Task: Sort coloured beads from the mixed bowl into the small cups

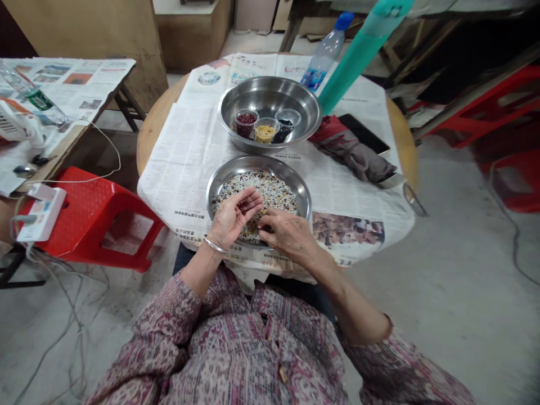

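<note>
My left hand (230, 218) is palm up and cupped over the near steel pan (306, 194), with a small heap of dark red beans (243, 207) in the palm. Just right of it, my right hand (287, 232) reaches down with thumb and fingers pinched close to the mixed grains (272, 188). Whatever lies between those fingertips is hidden. White, yellow, red and black grains cover the pan's bottom. Behind it, a deeper steel bowl (301, 93) holds clear cups of red beans (246, 121), yellow grains (265, 133) and black grains (286, 128).
Newspaper (181, 163) covers the round table. A blue-capped bottle (323, 59), a tall teal cylinder (358, 56), a folded umbrella (354, 152) and a black phone (363, 134) stand or lie at the right. A red stool (93, 219) with a power strip (41, 214) is left.
</note>
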Available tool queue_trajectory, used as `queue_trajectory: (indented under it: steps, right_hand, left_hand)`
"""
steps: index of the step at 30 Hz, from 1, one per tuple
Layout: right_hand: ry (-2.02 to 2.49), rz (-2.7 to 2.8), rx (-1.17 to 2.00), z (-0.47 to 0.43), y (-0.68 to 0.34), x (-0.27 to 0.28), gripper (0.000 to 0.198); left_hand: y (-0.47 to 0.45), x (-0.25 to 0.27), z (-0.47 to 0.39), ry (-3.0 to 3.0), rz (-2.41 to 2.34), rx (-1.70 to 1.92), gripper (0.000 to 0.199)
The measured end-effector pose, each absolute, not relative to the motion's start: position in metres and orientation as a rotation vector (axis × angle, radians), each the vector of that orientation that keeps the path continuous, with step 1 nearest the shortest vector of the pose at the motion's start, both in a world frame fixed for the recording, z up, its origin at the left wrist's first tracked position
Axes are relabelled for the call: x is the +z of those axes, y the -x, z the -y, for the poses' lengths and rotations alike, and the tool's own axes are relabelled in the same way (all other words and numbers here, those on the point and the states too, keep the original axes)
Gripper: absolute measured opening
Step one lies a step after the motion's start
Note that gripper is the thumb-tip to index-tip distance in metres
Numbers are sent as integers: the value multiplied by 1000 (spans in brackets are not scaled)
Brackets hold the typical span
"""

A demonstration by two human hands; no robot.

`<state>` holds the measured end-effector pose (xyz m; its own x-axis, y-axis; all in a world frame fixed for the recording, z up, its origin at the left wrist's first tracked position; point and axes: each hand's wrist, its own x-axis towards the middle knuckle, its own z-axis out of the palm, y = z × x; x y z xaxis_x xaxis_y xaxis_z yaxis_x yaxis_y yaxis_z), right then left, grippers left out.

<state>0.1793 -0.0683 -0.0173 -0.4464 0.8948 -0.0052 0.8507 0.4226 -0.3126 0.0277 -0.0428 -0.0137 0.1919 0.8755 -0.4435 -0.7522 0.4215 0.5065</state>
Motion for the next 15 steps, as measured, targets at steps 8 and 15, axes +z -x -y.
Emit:
queue_trajectory:
  steps: [8, 15]
  right_hand:
    - [1499, 2521, 356, 69, -178, -23, 15]
    - [1526, 2329, 418, 69, -187, -17, 17]
  left_hand:
    - [-27, -13, 44, -191, -765, 1149, 21]
    - [-27, -13, 44, -193, -764, 1147, 21]
